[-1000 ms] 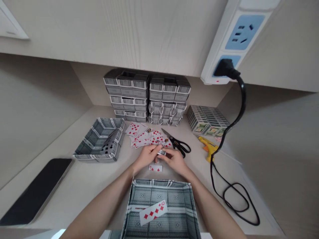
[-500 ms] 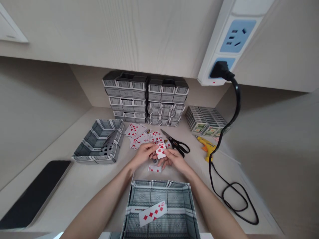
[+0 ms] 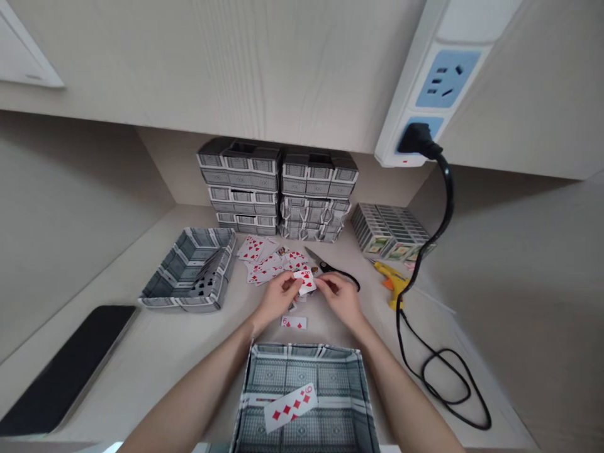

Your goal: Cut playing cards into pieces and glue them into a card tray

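A small playing card with red hearts is pinched at its left side between the thumb and fingers of my left hand. My right hand has its thumb and forefinger closed at the card's right edge. Just below lies a cut strip of a six of diamonds, with other small pieces partly hidden under my left fingers. Nearest me stands an open box made of grey-patterned cards; a diamond card strip lies inside it. Behind my hands, loose playing cards are spread out beside black-handled scissors.
Another open card box stands at left, near a dark phone-like slab. Stacked card boxes line the back, with packed decks to their right. A yellow glue gun and black cable occupy the right.
The card has tilted between my hands. My right hand has shifted slightly right and up, its fingers now more curled and covering part of the scissors' handles.
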The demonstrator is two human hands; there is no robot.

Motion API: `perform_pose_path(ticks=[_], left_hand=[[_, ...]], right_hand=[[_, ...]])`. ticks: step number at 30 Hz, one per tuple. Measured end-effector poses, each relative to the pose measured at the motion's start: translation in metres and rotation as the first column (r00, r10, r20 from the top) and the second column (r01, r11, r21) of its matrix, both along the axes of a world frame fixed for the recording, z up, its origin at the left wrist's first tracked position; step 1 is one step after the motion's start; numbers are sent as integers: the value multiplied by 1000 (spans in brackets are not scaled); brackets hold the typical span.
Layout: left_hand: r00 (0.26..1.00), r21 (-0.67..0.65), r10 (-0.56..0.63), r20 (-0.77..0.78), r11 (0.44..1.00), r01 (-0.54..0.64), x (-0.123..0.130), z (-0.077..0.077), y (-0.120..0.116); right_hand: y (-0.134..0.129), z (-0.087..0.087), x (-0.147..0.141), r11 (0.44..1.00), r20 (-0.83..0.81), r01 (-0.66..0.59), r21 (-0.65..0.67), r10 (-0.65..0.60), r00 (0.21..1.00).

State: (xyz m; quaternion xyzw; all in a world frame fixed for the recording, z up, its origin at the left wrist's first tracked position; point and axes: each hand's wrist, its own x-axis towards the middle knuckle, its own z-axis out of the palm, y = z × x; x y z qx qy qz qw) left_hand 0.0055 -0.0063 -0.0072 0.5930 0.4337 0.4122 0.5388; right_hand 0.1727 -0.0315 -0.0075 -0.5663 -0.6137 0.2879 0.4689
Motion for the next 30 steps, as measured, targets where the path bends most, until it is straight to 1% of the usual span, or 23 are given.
perform_pose_path(ticks=[1,2,4,6,9,12,14,15,17,19,21,22,23,24,25,26,28,29,30], left_hand=[[1000,-10,19,-1,1000,-19,0,-2,1],[999,-20,36,1,999,-36,-1,-3,2],[996,-36,84,10,996,-84,-2,-7,4],[990,-45,138,17,989,-138,-3,-9,7],[983,-51,182,30,982,-180,-5,-11,10],[978,-55,193,76,980,-189,-5,-11,12],[974,-56,200,109,979,-195,-5,-10,13],[972,-57,202,120,979,-196,-4,-10,13],[970,-60,204,129,978,-198,-5,-9,13],[970,-57,203,135,979,-197,-6,-9,14],[968,-59,205,142,978,-199,-7,-9,14],[967,-66,208,147,978,-200,-7,-9,15],[965,-75,212,151,976,-203,-7,-9,15],[964,-84,217,156,975,-206,-8,-8,15],[962,-90,222,161,974,-209,-8,-7,15],[961,-91,222,165,974,-210,-8,-6,14],[960,-87,222,171,974,-210,-8,-4,12],[959,-85,224,172,974,-212,-7,-3,12],[958,-85,229,172,972,-218,-7,-3,11]], right_hand=[[0,2,7,994,139,67,81,-78,987],[1,3,14,984,246,125,129,-153,957],[1,3,26,981,431,163,108,-194,881],[2,2,35,981,545,190,45,-184,818],[1,0,39,980,650,197,-20,-137,747],[0,2,37,980,714,197,-25,-121,690],[-1,3,35,975,717,220,-15,-142,682],[-2,4,35,972,702,233,-12,-158,695],[-2,4,36,967,627,253,-11,-190,755],[-1,4,38,964,477,265,-21,-223,850],[0,4,39,963,227,265,-56,-246,942],[1,6,39,963,60,254,-90,-249,967],[1,8,38,966,-123,226,-130,-242,963],[1,10,37,970,-302,179,-166,-223,927],[0,14,35,974,-461,117,-193,-196,866],[-1,18,33,978,-583,42,-206,-157,797],[-5,26,28,972,-717,-114,-203,-68,694],[-7,29,26,960,-749,-192,-203,-26,662],[-9,31,24,948,-763,-247,-201,7,647]])
